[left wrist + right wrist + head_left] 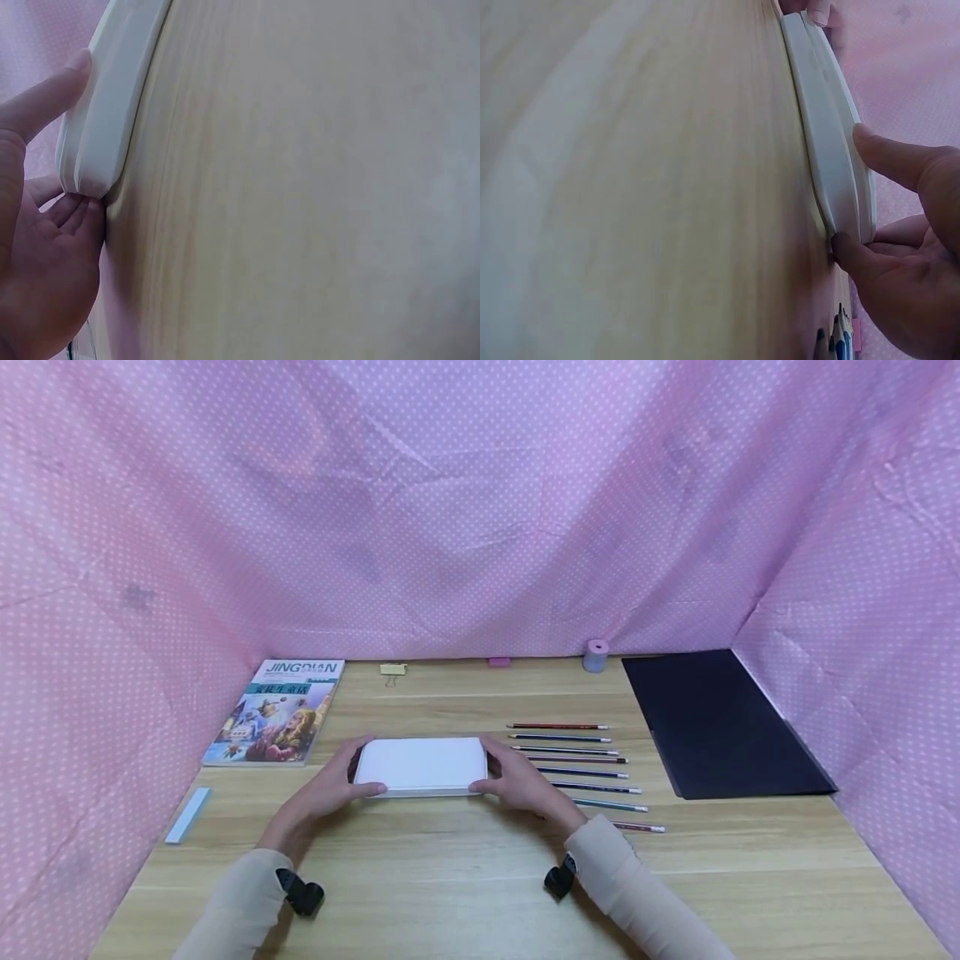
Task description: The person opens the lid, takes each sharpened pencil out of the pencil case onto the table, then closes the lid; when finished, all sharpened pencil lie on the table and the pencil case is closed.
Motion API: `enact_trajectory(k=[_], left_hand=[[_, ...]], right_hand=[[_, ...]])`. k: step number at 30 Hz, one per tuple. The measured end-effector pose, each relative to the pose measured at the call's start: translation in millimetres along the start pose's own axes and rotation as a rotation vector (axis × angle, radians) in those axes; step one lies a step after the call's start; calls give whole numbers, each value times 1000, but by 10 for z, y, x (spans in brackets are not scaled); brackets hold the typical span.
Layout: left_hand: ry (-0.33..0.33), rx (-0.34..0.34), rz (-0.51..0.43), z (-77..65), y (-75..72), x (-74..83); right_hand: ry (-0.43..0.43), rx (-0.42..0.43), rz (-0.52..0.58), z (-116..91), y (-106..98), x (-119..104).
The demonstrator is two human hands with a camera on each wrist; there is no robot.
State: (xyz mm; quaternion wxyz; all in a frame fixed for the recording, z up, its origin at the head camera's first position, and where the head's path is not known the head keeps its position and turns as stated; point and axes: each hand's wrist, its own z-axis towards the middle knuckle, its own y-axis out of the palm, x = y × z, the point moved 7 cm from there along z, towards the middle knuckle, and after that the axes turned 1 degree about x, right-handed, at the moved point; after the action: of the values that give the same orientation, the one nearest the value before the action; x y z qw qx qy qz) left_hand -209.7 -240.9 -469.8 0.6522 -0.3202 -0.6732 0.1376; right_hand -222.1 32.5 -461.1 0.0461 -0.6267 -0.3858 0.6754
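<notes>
A flat white box with rounded corners lies on the wooden table, long side facing me. Its two layers, split by a seam along the side, show in the left wrist view and the right wrist view. My left hand grips the left end, thumb at the near top edge and fingers round the end. The right end is held likewise by my right hand, whose thumb presses the upper layer. In the right wrist view, some fingers of the right hand reach low at the box's end. What the box contains is hidden.
Several pencils lie in a row beside the right hand, some partly covered by it. A black folder is farther right. Along the back stand a binder clip, pink eraser-like block and small cylinder. A magazine and pale-blue strip lie left.
</notes>
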Motion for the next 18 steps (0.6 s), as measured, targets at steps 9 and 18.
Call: enact_trajectory(k=[9, 18], left_hand=[[-7, 3, 7, 2, 1, 12], [-91, -40, -5, 33, -91, 94]], right_hand=[[24, 2, -33, -7, 2, 4], [-50, 84, -22, -95, -306, -133]])
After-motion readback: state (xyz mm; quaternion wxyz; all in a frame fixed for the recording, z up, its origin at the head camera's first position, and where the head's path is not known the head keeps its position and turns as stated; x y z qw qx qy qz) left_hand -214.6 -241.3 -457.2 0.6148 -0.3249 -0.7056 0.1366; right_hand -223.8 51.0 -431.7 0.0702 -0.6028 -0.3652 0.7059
